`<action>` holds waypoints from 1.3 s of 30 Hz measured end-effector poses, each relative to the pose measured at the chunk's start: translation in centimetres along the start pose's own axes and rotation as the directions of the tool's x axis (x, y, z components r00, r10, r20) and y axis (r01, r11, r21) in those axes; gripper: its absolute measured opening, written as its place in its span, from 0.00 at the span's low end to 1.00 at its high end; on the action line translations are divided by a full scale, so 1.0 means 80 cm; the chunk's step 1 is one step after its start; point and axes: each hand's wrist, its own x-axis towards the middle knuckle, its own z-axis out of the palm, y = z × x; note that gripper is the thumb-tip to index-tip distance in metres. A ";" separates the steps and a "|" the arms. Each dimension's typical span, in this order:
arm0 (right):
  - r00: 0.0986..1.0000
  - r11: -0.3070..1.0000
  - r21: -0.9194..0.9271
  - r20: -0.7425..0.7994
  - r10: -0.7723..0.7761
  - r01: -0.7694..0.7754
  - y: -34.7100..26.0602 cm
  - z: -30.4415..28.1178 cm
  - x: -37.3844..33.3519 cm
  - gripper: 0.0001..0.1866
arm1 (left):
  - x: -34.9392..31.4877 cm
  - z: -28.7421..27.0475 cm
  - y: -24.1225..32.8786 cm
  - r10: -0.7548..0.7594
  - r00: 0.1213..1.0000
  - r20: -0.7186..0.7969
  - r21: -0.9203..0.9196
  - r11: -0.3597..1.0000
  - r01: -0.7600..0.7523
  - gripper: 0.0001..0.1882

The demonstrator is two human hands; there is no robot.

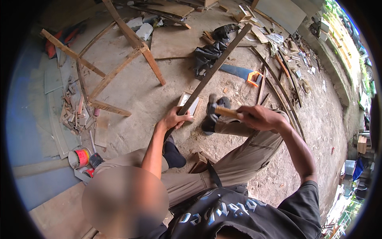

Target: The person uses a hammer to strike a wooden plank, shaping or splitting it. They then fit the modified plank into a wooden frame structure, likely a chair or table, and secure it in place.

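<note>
My left hand (177,118) is wrapped round a long, dark wooden strip (218,66) that slants up and away to the right. In my right hand (258,117) is a hammer, its wooden handle (227,112) gripped with the head (212,106) pointing left, toward the strip. A gap separates the hammer head from the wood. Beneath the strip, close to my left hand, a small shallow wooden box (197,114) with a pale inside lies on the ground, partly covered. The strip's lower end is partly hidden by my left hand and arm.
A handsaw (237,73) with an orange-edged handle lies beyond my foot, beside a black plastic bag (209,55). An unfinished wooden frame (119,71) stands far left, near wood offcuts (73,115) and a paint can (79,158). Long strips (278,85) and scraps lie at right.
</note>
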 end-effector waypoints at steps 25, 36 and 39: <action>0.993 0.443 0.889 -0.115 -0.034 0.118 -0.006 0.082 0.086 0.18 | -0.003 0.039 0.092 0.251 0.805 -0.538 -0.279 0.848 -0.451 0.07; 0.998 0.194 0.980 -0.040 -0.049 0.049 0.031 0.117 0.104 0.18 | 0.015 0.035 0.064 0.377 0.823 -0.424 -0.027 0.904 -0.428 0.08; 1.000 0.121 0.992 -0.025 -0.006 0.026 0.040 0.118 0.111 0.17 | 0.019 0.042 0.062 0.374 0.839 -0.394 0.001 0.913 -0.407 0.09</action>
